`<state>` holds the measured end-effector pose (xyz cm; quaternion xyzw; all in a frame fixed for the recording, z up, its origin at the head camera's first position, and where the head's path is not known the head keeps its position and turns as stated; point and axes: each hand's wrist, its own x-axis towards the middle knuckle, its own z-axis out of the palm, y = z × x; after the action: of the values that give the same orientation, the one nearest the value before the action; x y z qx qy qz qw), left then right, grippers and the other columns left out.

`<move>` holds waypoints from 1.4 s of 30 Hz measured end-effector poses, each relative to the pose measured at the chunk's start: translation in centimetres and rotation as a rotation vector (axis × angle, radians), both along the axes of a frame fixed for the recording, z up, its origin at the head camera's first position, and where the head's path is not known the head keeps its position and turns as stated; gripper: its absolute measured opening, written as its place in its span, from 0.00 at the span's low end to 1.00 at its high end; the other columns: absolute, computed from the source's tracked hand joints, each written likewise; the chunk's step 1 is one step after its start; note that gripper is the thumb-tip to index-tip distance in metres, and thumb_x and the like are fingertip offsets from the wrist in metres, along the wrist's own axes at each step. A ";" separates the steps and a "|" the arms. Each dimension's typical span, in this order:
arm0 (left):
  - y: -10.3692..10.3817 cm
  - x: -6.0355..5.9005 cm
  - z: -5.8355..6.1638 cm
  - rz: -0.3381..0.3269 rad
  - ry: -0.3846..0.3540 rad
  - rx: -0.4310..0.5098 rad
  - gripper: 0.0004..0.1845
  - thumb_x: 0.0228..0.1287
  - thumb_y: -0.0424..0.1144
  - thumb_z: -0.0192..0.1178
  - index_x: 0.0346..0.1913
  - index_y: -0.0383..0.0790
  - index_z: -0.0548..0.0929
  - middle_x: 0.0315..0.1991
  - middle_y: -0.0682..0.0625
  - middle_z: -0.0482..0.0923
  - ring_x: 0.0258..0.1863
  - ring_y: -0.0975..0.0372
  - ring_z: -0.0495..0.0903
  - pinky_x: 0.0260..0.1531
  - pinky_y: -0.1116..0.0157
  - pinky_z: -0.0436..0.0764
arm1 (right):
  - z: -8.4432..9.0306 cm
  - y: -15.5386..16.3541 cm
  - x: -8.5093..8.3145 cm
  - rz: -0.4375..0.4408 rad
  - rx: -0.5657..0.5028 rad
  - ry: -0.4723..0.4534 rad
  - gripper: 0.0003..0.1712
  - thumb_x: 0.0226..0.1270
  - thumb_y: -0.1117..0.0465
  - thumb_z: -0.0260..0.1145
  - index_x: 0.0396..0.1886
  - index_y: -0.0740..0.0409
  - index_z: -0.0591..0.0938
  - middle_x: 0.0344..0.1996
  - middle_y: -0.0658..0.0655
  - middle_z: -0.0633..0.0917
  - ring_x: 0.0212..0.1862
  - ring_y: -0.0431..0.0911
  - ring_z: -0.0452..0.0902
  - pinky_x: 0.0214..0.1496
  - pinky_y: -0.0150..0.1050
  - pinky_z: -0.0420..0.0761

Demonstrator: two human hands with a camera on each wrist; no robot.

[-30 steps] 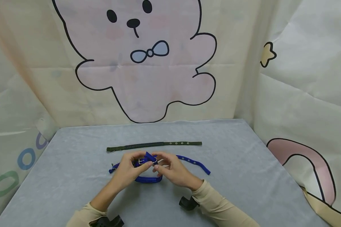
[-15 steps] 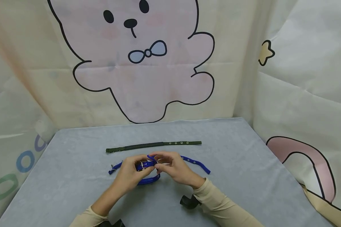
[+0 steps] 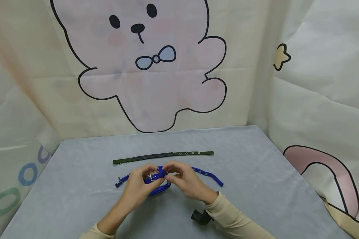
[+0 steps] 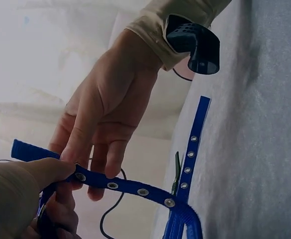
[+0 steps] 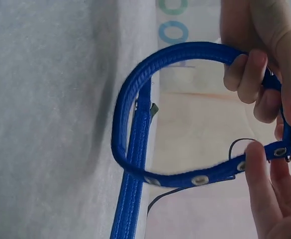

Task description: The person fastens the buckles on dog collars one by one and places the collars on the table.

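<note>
Both hands meet over the middle of the grey table (image 3: 251, 172). Between them is a blue collar (image 3: 159, 190) bent into a loop. My left hand (image 3: 151, 175) pinches it at the metal buckle (image 3: 153, 177). My right hand (image 3: 168, 175) pinches the eyelet end of the strap beside the buckle. In the right wrist view the blue loop (image 5: 150, 74) curves from the left hand's fingers (image 5: 254, 55) round to the buckle (image 5: 288, 145), near the right hand's fingers (image 5: 264, 189). The left wrist view shows the eyelet strap (image 4: 135, 189) under my left thumb (image 4: 26, 179).
A second blue collar (image 3: 210, 176) lies flat just behind the hands, its ends showing on both sides. Further back a dark green collar (image 3: 163, 155) lies straight. Cartoon-printed cloth walls (image 3: 317, 83) close in the table at the back and on both sides.
The strap tip that stood up between the hands now lies lower at the buckle. The blue loop looks smaller and sits closer to the hands.
</note>
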<state>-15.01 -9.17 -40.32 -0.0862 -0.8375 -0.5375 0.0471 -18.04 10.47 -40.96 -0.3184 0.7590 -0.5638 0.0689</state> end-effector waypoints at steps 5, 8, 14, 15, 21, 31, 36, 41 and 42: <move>-0.5 0.0 0.3 0.000 0.042 -0.021 0.08 0.60 0.35 0.73 0.42 0.47 0.88 0.38 0.52 0.88 0.32 0.67 0.81 0.32 0.70 0.80 | 0.2 -0.2 -0.5 -0.031 -0.013 0.081 0.13 0.73 0.64 0.65 0.54 0.59 0.81 0.51 0.61 0.85 0.52 0.45 0.81 0.46 0.34 0.83; -0.5 0.0 0.3 -0.024 0.037 -0.042 0.08 0.61 0.36 0.72 0.43 0.47 0.89 0.32 0.53 0.85 0.25 0.68 0.76 0.26 0.71 0.77 | 0.3 -0.1 -0.4 -0.043 -0.035 0.108 0.12 0.72 0.64 0.67 0.53 0.59 0.83 0.46 0.60 0.86 0.44 0.39 0.79 0.43 0.32 0.79; 0.3 0.3 0.2 -0.026 0.050 -0.180 0.09 0.61 0.39 0.73 0.44 0.47 0.89 0.18 0.59 0.68 0.16 0.72 0.63 0.16 0.73 0.63 | 0.4 0.6 -0.3 -0.052 -0.052 0.131 0.11 0.71 0.65 0.66 0.51 0.62 0.82 0.44 0.59 0.87 0.47 0.39 0.80 0.51 0.36 0.79; 0.4 0.3 0.1 -0.016 0.056 -0.199 0.09 0.61 0.39 0.73 0.44 0.47 0.89 0.17 0.60 0.67 0.15 0.72 0.63 0.16 0.73 0.62 | 0.4 0.7 -0.3 -0.050 -0.053 0.137 0.11 0.71 0.65 0.66 0.51 0.62 0.82 0.44 0.59 0.87 0.48 0.39 0.81 0.54 0.37 0.80; 0.5 0.3 0.0 0.007 0.108 -0.292 0.08 0.58 0.38 0.74 0.41 0.48 0.90 0.17 0.61 0.68 0.16 0.72 0.64 0.17 0.73 0.63 | 0.2 0.7 -0.7 -0.013 -0.113 0.147 0.11 0.71 0.69 0.65 0.51 0.65 0.81 0.45 0.64 0.87 0.48 0.41 0.83 0.55 0.38 0.83; -0.6 -0.2 0.1 -0.071 0.038 -0.086 0.11 0.62 0.34 0.71 0.47 0.46 0.88 0.20 0.55 0.71 0.16 0.71 0.64 0.17 0.72 0.65 | 0.0 0.6 -0.7 -0.115 -0.384 0.061 0.18 0.74 0.72 0.59 0.55 0.73 0.62 0.46 0.67 0.82 0.44 0.40 0.86 0.42 0.36 0.87; -1.4 -0.4 0.1 -0.075 -0.014 0.072 0.11 0.64 0.36 0.69 0.49 0.46 0.88 0.19 0.52 0.67 0.15 0.69 0.62 0.17 0.72 0.63 | 0.3 0.3 -0.6 -0.155 -0.374 0.118 0.11 0.74 0.72 0.60 0.49 0.72 0.69 0.46 0.69 0.81 0.44 0.40 0.85 0.40 0.37 0.87; -1.6 -0.4 0.1 -0.090 -0.022 0.110 0.11 0.65 0.40 0.69 0.49 0.43 0.88 0.19 0.53 0.68 0.15 0.69 0.62 0.16 0.72 0.63 | 0.4 0.2 -0.2 -0.162 -0.338 0.127 0.10 0.74 0.72 0.60 0.49 0.69 0.71 0.45 0.70 0.81 0.45 0.43 0.86 0.42 0.39 0.87; -1.6 -0.4 0.2 -0.089 -0.020 0.114 0.11 0.65 0.40 0.69 0.49 0.43 0.88 0.19 0.53 0.68 0.15 0.69 0.62 0.16 0.72 0.63 | 0.4 0.2 -0.1 -0.163 -0.332 0.130 0.09 0.74 0.72 0.60 0.50 0.69 0.71 0.45 0.70 0.81 0.45 0.45 0.86 0.42 0.39 0.87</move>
<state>-15.43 -10.72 -40.13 -0.1150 -0.8012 -0.5869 0.0198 -18.18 10.70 -40.56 -0.2987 0.6816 -0.6632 -0.0795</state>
